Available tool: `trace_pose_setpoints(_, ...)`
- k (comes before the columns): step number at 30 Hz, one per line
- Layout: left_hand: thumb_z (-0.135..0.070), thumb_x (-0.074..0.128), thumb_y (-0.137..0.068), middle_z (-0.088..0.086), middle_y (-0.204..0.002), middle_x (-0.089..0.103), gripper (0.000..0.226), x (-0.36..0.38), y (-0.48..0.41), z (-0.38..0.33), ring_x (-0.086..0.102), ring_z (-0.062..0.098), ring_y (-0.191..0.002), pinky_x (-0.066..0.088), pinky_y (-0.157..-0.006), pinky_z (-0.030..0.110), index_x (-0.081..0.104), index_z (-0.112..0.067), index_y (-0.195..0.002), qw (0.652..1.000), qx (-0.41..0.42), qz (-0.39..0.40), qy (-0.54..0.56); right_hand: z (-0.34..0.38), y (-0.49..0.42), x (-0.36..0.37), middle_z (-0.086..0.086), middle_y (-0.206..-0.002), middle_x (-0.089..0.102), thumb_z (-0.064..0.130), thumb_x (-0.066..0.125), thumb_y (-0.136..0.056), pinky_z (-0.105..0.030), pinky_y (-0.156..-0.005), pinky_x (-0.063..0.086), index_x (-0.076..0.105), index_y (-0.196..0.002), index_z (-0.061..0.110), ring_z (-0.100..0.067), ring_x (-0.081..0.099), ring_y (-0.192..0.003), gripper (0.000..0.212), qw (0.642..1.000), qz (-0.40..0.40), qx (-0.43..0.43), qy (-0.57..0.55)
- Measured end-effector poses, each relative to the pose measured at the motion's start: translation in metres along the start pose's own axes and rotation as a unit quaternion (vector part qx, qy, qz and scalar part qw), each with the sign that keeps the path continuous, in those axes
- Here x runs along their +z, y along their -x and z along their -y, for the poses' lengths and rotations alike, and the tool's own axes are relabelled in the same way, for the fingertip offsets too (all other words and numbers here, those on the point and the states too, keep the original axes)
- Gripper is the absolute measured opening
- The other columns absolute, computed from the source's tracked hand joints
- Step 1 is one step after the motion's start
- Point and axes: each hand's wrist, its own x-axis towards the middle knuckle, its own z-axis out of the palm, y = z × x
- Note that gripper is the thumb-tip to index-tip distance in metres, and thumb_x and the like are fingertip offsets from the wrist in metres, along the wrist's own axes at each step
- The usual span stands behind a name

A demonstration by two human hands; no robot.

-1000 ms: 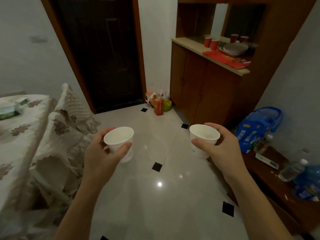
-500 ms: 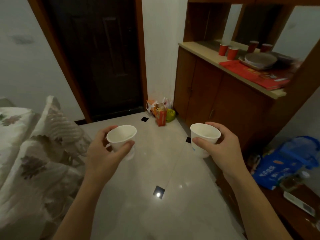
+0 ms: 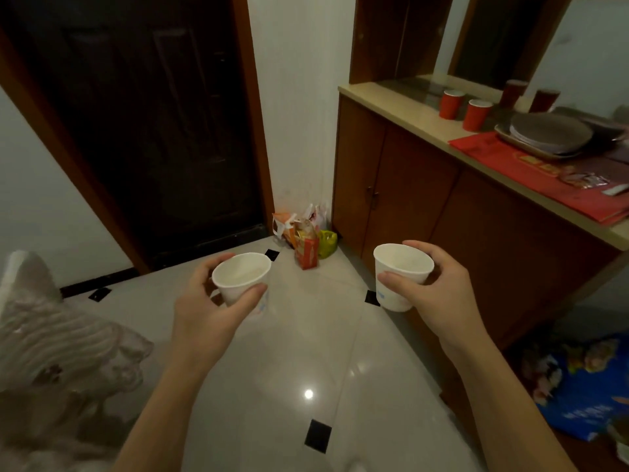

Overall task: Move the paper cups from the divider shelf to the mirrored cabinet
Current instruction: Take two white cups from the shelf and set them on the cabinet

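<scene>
My left hand [image 3: 207, 315] grips a white paper cup [image 3: 241, 277], upright and empty, over the tiled floor. My right hand [image 3: 442, 294] holds a second white paper cup [image 3: 401, 270] the same way, just in front of the wooden doors of the mirrored cabinet [image 3: 408, 185]. The cabinet's beige counter [image 3: 384, 97] lies up and to the right of both hands. Two red paper cups [image 3: 451, 104] stand on that counter, and the mirror behind them shows their reflections.
A stack of plates on a tray [image 3: 548, 137] and a red mat [image 3: 531, 178] cover the counter's right part. Bags and cartons [image 3: 306, 240] sit in the floor corner beside a dark door [image 3: 153, 131]. A covered chair [image 3: 51, 335] is at left, a blue bag [image 3: 585, 396] at lower right.
The view has come closer to the cabinet, which now looms larger on the right. Both hands still carry their white cups level in front of me.
</scene>
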Motion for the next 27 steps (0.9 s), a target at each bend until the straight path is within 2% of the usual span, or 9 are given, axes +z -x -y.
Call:
trace_pose_setpoints(3,-0.055,0.07,-0.059,-0.03,-0.111,0.05,0.074,0.02,-0.042,0.014,0.049,-0.019,-0.103,0.047,-0.077,0.015,0.049,-0.03,-0.126,1.0,0.0,0.0,0.002,-0.014,-0.046,0.014,0.022,-0.109,0.057,0.064,0.075,-0.047,-0.008,-0.064,0.047,0.055,-0.12,0.038,0.007,0.054,-0.097,0.08,1.0,0.005,0.001,-0.001)
trace_pose_setpoints(9,-0.058,0.071,-0.059,-0.03,-0.112,0.052,0.069,0.069,-0.142,0.038,0.05,-0.016,-0.104,0.049,-0.072,0.012,0.049,-0.04,-0.121,1.0,-0.008,-0.017,0.001,-0.039,-0.159,0.036,0.018,-0.109,0.059,0.058,0.078,-0.049,-0.009,-0.064,0.048,0.057,-0.117,0.037,0.012,0.053,-0.095,0.074,1.0,0.017,-0.005,-0.024)
trace_pose_setpoints(14,-0.058,0.072,-0.06,-0.027,-0.113,0.053,0.068,0.113,-0.235,0.044,0.05,-0.016,-0.104,0.049,-0.07,0.007,0.049,-0.041,-0.121,1.0,-0.007,-0.02,0.001,-0.049,-0.268,0.045,0.02,-0.108,0.059,0.061,0.076,-0.048,-0.014,-0.063,0.05,0.056,-0.115,0.041,0.002,0.056,-0.098,0.073,0.999,0.022,-0.009,-0.026)
trace_pose_setpoints(18,-0.057,0.073,-0.061,-0.027,-0.112,0.054,0.065,0.142,-0.296,0.052,0.05,-0.015,-0.105,0.05,-0.07,0.009,0.049,-0.043,-0.12,0.999,-0.002,-0.033,-0.005,-0.056,-0.337,0.053,0.017,-0.111,0.06,0.06,0.076,-0.049,-0.019,-0.068,0.05,0.057,-0.119,0.036,-0.003,0.057,-0.1,0.077,0.999,0.026,-0.015,-0.024)
trace_pose_setpoints(27,-0.054,0.071,-0.06,-0.028,-0.111,0.052,0.068,0.18,-0.413,0.087,0.048,-0.019,-0.103,0.047,-0.07,0.005,0.049,-0.037,-0.122,0.999,-0.004,-0.036,0.0,-0.08,-0.459,0.094,0.017,-0.109,0.061,0.056,0.079,-0.051,-0.013,-0.064,0.05,0.059,-0.119,0.033,0.009,0.055,-0.096,0.075,0.999,0.031,-0.017,-0.025)
